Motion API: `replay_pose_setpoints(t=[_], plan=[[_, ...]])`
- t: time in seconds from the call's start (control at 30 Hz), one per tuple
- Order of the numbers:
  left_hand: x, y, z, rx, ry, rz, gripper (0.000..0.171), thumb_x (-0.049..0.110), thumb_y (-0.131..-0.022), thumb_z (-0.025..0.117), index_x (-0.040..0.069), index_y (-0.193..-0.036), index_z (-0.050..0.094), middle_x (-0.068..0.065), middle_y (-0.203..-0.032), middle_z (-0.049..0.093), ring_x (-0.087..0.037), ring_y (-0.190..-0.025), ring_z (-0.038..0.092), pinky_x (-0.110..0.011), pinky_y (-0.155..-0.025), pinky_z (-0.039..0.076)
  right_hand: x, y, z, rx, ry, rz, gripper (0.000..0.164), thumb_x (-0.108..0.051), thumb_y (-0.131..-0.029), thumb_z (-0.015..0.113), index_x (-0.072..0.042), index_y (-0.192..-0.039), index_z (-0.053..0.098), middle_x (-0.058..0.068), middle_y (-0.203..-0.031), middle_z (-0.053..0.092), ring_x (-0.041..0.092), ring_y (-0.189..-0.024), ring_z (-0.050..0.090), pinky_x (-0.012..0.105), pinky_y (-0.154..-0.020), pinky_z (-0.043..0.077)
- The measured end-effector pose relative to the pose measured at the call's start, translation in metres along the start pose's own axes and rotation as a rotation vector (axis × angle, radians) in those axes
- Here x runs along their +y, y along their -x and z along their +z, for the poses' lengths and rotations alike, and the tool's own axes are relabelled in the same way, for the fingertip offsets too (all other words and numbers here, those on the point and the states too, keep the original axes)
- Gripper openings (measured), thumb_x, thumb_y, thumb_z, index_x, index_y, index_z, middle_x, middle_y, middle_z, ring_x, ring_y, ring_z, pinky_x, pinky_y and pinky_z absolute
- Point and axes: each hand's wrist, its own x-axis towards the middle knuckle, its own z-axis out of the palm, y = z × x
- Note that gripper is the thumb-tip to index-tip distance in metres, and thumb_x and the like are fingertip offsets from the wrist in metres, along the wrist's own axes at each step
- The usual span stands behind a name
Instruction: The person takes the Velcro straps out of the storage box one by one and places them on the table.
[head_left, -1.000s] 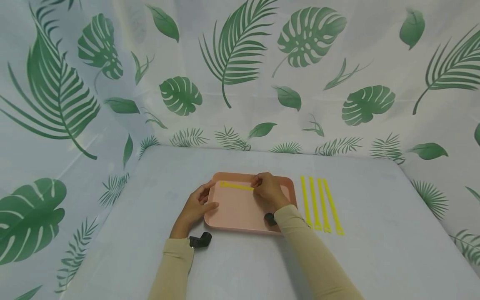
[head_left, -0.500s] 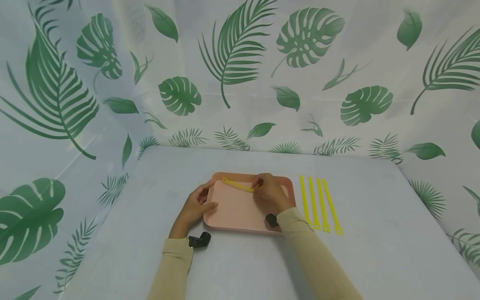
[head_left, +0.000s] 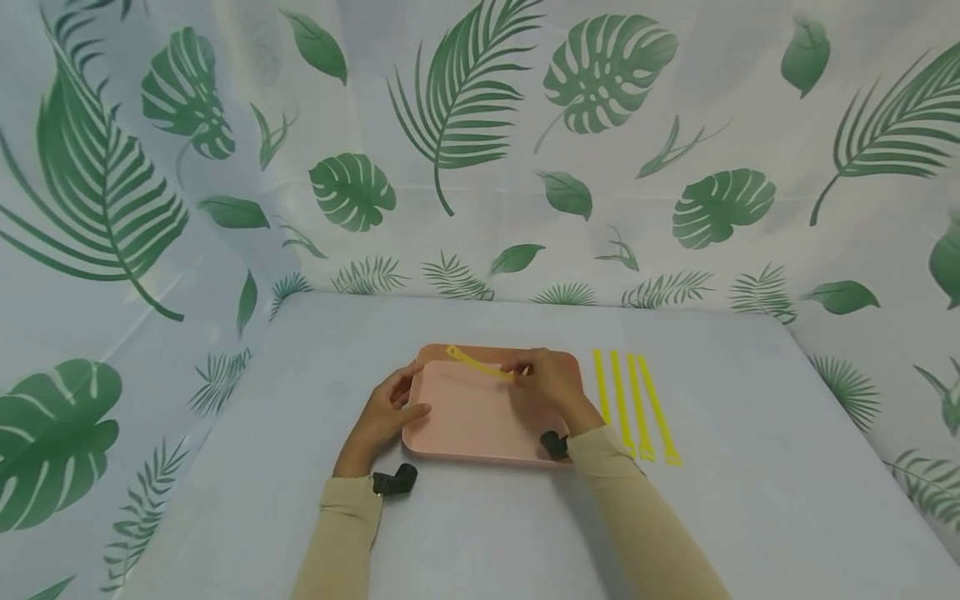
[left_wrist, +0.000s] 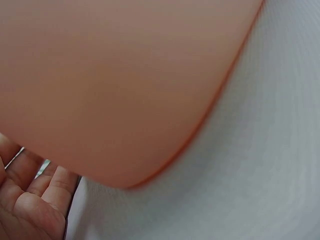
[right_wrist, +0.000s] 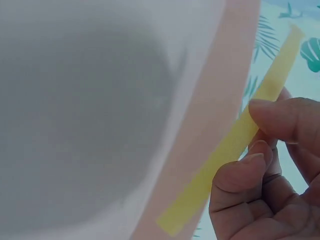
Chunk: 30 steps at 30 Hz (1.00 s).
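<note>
My right hand (head_left: 551, 385) pinches a yellow cable strap (head_left: 480, 364) between thumb and fingers, above the far part of a shallow pink tray (head_left: 465, 421). The strap's slotted end points left and overlaps the tray's far rim. In the right wrist view, the thumb presses the flat yellow strap (right_wrist: 232, 142) against the fingers, and a plain end hangs below. My left hand (head_left: 384, 417) grips the tray's left side, thumb over the rim and fingers along the outside. In the left wrist view, the fingers (left_wrist: 57, 187) are partly hidden behind the tray (left_wrist: 125, 90).
Several more yellow cable straps (head_left: 636, 392) lie side by side on the white table (head_left: 750, 467), right of the tray. My right sleeve covers part of their near ends. A leaf-printed cloth (head_left: 480, 233) hangs behind and at both sides.
The slotted end of the held strap has risen from the tray's floor to its far rim and tilted upward. My right hand has shifted slightly; my left hand stays on the tray's side.
</note>
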Motion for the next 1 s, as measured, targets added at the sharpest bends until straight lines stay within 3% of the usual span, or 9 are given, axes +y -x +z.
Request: replay_pose_setpoints(t=[0.27,0.5,0.73,0.87,1.0], plan=[[0.001,0.001,0.0,-0.012,0.005,0.013,0.079,-0.01,-0.091,0.075,-0.01,-0.161,0.039,-0.028,-0.171,0.032,-0.044,-0.157,0.035,-0.045,-0.129,0.033,-0.006,0.006,-0.005,0.084,0.091,0.041,0.013,0.004,-0.095,0.071,-0.001,-0.098,0.083,0.01,-0.095,0.074,0.015,-0.07,0.051,0.027,-0.064,0.042],[-0.001,0.0,-0.001,-0.018,0.002,0.023,0.077,-0.011,-0.091,0.074,-0.012,-0.16,0.039,-0.03,-0.171,0.031,-0.046,-0.158,0.033,-0.046,-0.13,0.031,-0.009,0.01,-0.009,0.136,0.086,0.012,0.014,0.003,-0.095,0.071,-0.003,-0.096,0.084,0.011,-0.098,0.072,0.021,-0.082,0.057,0.031,-0.07,0.045],[0.001,0.001,0.0,-0.02,0.007,0.034,0.078,-0.011,-0.091,0.074,-0.013,-0.159,0.038,-0.032,-0.17,0.031,-0.047,-0.158,0.032,-0.047,-0.13,0.031,-0.008,0.013,-0.015,0.154,-0.002,-0.017,0.016,0.006,-0.098,0.066,0.002,-0.102,0.081,0.015,-0.103,0.076,0.026,-0.088,0.064,0.03,-0.071,0.05],[0.001,0.001,0.0,-0.026,0.016,0.036,0.077,-0.012,-0.091,0.073,-0.014,-0.159,0.038,-0.033,-0.17,0.032,-0.047,-0.158,0.032,-0.047,-0.13,0.03,-0.009,0.016,-0.019,0.138,-0.102,-0.003,0.018,0.005,-0.101,0.063,0.004,-0.108,0.079,0.016,-0.105,0.078,0.025,-0.088,0.069,0.031,-0.073,0.059],[0.0,0.001,0.0,-0.02,0.022,0.033,0.077,-0.012,-0.091,0.074,-0.014,-0.159,0.039,-0.032,-0.17,0.032,-0.046,-0.158,0.032,-0.046,-0.13,0.03,-0.008,0.02,-0.024,0.109,-0.238,0.008,0.02,0.003,-0.104,0.061,0.008,-0.117,0.076,0.023,-0.115,0.075,0.026,-0.093,0.072,0.038,-0.083,0.067]])
